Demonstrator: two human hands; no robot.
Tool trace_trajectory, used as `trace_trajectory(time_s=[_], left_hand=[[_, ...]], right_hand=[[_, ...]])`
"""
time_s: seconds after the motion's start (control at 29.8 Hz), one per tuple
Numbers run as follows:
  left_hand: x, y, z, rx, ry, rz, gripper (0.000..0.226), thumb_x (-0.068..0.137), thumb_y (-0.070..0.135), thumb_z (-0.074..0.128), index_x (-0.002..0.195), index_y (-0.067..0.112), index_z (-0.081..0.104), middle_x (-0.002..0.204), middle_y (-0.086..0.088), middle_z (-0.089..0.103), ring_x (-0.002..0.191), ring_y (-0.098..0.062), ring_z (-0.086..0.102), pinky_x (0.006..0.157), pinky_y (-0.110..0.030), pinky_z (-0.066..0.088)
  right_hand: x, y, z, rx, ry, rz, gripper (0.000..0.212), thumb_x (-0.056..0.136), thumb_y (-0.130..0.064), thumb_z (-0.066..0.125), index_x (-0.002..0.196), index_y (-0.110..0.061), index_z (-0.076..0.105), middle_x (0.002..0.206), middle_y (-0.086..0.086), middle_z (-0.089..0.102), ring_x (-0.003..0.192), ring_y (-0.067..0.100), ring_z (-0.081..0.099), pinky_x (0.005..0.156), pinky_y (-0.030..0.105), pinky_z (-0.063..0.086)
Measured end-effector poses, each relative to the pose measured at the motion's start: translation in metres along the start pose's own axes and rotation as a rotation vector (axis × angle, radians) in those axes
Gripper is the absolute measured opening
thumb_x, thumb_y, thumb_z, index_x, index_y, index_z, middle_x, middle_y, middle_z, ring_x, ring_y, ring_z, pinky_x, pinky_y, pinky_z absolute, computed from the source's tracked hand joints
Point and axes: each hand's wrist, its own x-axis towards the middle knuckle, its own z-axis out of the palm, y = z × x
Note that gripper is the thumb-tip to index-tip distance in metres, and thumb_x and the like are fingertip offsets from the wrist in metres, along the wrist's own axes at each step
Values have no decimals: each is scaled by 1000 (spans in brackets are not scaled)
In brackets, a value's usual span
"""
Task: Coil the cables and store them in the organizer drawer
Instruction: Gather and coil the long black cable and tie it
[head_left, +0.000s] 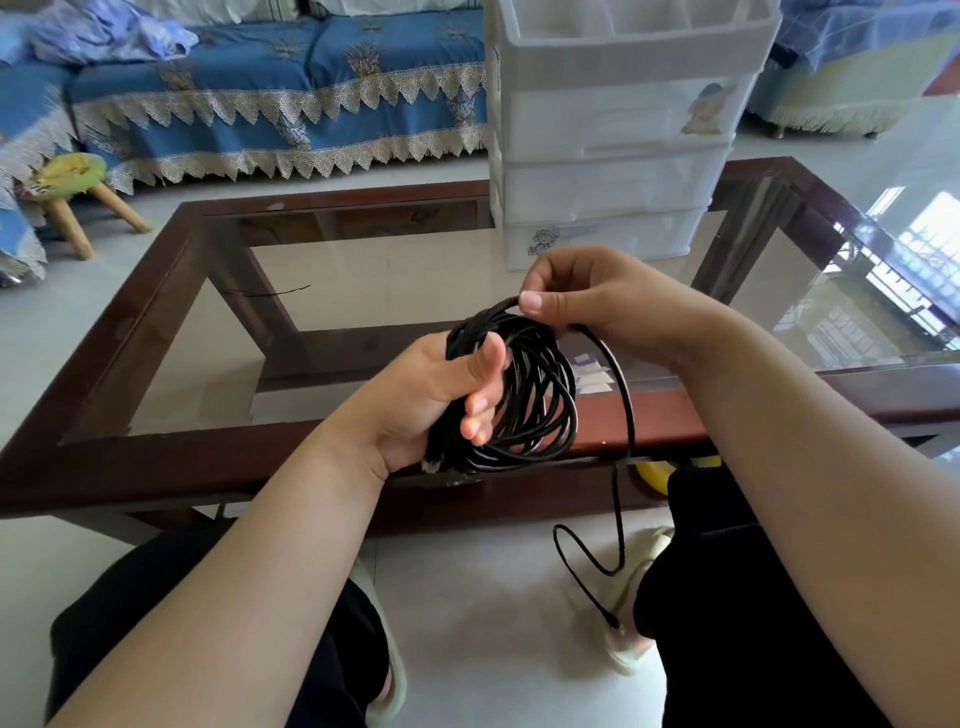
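Gripping the black cable coil (524, 395) steady, left hand (441, 400) anchors loops while right hand (587, 301) fingers (532, 302) pinch the strand at 12 o'clock, feeding slack.

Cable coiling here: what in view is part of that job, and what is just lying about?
Job: cable, left hand, right hand, organizer.
Lying about: stool, sofa, table, papers.

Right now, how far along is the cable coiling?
Mostly coiled: the left hand grips a bundle of black cable loops. In hand: the right hand pinches the top strand, guiding another loop. Left: a loose tail trails to the floor, and the drawers on the table look closed.
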Motion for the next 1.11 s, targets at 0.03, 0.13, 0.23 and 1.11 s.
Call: trace_trajectory(time_s=[0.03, 0.13, 0.23, 1.11], left_hand=[[1, 2, 0, -20, 33, -3, 60, 63, 56, 75, 85, 7, 49, 47, 5, 45, 35, -5, 41, 43, -20, 41], [4, 7, 3, -72, 120, -50, 61, 58, 63, 68, 79, 10, 48, 43, 7, 36, 30, -3, 32, 37, -18, 34], [5, 10, 10, -100, 150, -93, 60, 60, 70, 53, 75, 12, 46, 41, 8, 30, 29, -3, 27, 35, -18, 30], [18, 30, -6, -623, 353, -43, 42, 93, 50, 49, 67, 18, 42, 35, 10, 30, 27, -4, 32, 36, -12, 30]], right_hand=[[-1, 1, -2, -21, 20, 5, 18, 77, -29, 67, 78, -13, 60, 69, -2, 56, 65, 10, 50, 67, 26, 44], [-1, 4, -5, -122, 93, 11, 24, 76, -39, 68, 77, -16, 60, 66, -2, 53, 61, 10, 46, 61, 25, 42], [0, 8, -4, -169, 139, 5, 30, 74, -48, 68, 75, -20, 59, 64, 0, 48, 59, 13, 42, 56, 25, 37], [-13, 53, 55, 71, 492, 338, 27, 102, -34, 33, 105, -23, 57, 56, -5, 45, 39, 6, 37, 41, 22, 32]])
